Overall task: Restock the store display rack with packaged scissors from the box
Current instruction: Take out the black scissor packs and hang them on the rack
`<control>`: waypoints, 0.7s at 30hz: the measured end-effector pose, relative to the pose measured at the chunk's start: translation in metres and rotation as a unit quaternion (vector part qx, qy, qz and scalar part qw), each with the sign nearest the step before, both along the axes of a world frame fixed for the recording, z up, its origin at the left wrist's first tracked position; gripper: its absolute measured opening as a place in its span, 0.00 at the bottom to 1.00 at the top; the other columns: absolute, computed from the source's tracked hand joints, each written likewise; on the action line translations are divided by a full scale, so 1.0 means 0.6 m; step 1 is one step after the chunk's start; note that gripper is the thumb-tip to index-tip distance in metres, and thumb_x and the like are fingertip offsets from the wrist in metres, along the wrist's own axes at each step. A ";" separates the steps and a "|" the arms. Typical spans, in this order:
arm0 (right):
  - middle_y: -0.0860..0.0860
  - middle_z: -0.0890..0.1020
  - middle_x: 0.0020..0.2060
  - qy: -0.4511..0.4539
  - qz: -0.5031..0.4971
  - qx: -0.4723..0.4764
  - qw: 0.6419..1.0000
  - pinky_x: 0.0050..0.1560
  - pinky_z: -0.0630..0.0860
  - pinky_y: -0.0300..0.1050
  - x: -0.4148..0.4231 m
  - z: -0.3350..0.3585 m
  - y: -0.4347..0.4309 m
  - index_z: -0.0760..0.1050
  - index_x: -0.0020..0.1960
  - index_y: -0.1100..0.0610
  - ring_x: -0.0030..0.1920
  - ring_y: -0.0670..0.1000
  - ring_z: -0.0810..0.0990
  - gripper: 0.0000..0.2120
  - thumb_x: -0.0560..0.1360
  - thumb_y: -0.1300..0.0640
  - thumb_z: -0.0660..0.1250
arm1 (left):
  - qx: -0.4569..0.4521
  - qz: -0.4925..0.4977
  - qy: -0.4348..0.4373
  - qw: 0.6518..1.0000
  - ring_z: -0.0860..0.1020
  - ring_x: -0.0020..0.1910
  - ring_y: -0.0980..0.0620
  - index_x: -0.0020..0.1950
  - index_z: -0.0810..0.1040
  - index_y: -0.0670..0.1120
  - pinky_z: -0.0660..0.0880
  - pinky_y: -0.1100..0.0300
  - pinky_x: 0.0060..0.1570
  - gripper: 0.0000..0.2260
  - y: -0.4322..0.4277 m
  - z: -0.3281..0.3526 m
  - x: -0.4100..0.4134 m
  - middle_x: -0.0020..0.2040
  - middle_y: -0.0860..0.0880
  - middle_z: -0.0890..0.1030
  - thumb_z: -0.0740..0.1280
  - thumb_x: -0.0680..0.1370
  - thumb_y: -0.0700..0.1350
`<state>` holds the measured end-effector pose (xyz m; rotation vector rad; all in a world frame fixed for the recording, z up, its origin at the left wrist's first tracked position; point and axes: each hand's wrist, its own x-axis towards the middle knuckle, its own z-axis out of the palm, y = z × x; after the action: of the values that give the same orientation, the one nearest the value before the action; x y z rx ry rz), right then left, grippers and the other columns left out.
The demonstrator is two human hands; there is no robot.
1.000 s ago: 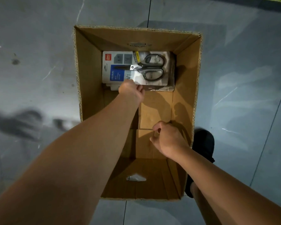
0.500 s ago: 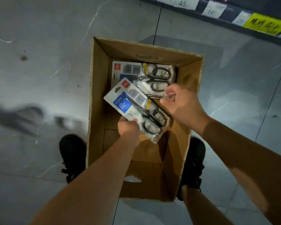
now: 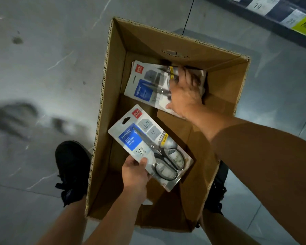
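An open cardboard box [image 3: 102, 124] stands on the grey floor between my feet. My left hand [image 3: 133, 172] grips one packaged pair of scissors [image 3: 148, 147] by its lower left edge and holds it tilted above the box. A small stack of scissor packs [image 3: 145, 85] lies at the far end of the box floor. My right hand [image 3: 185, 92] reaches down onto the right side of that stack, fingers spread over the top pack and covering its handles. Whether the fingers have closed on the pack cannot be told.
The bottom edge of the display rack [image 3: 281, 16] with price labels runs across the top right corner. My black shoes [image 3: 71, 167] stand on either side of the box. Grey tiled floor [image 3: 42, 68] surrounds the box.
My left hand has lifted one scissor pack out of the stack and drawn it toward me. My right hand has moved from above the box down onto the remaining stack.
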<state>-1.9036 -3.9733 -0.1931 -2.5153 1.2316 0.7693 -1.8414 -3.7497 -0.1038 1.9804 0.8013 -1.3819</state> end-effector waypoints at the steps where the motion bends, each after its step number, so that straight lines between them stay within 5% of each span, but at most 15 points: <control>1: 0.61 0.52 0.75 0.009 -0.001 0.011 1.000 0.72 0.55 0.62 -0.007 0.001 0.008 0.66 0.69 0.55 0.75 0.64 0.51 0.44 0.60 0.40 0.77 | 0.004 0.002 0.004 1.000 0.82 0.45 0.51 0.47 0.79 0.53 0.80 0.58 0.32 0.11 0.006 0.004 -0.003 0.46 0.51 0.82 0.64 0.79 0.37; 7: 0.61 0.58 0.73 -0.044 -0.033 -0.006 0.998 0.69 0.65 0.61 -0.038 0.005 0.032 0.66 0.66 0.57 0.71 0.65 0.61 0.35 0.64 0.51 0.78 | 0.023 -0.015 0.017 0.999 0.82 0.47 0.51 0.46 0.77 0.55 0.81 0.52 0.40 0.11 0.026 0.010 -0.015 0.48 0.50 0.82 0.65 0.79 0.38; 12: 0.62 0.71 0.64 -0.065 -0.010 -0.043 0.997 0.69 0.64 0.60 -0.020 -0.004 0.043 0.63 0.70 0.62 0.64 0.61 0.70 0.50 0.59 0.37 0.77 | 0.011 0.008 0.004 1.000 0.83 0.45 0.51 0.46 0.78 0.54 0.80 0.58 0.33 0.11 0.015 -0.006 -0.008 0.47 0.51 0.83 0.64 0.80 0.38; 16: 0.62 0.71 0.63 -0.046 0.016 -0.043 0.998 0.64 0.68 0.55 0.000 -0.016 0.057 0.59 0.72 0.62 0.62 0.60 0.71 0.51 0.60 0.41 0.78 | -0.013 0.005 -0.006 1.000 0.85 0.41 0.52 0.47 0.79 0.54 0.80 0.57 0.33 0.10 0.015 -0.018 -0.003 0.44 0.52 0.85 0.62 0.81 0.40; 21: 0.56 0.81 0.52 -0.082 -0.170 0.097 0.977 0.52 0.74 0.49 0.018 -0.009 0.049 0.73 0.58 0.57 0.53 0.56 0.80 0.31 0.60 0.51 0.81 | -0.027 -0.028 -0.014 0.999 0.85 0.39 0.53 0.45 0.80 0.52 0.82 0.51 0.41 0.09 0.018 -0.019 0.005 0.39 0.52 0.86 0.62 0.82 0.44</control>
<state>-1.8928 -3.9438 -0.1982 -2.0908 1.4008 0.5556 -1.8382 -3.7390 -0.1154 1.9896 0.6930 -1.3900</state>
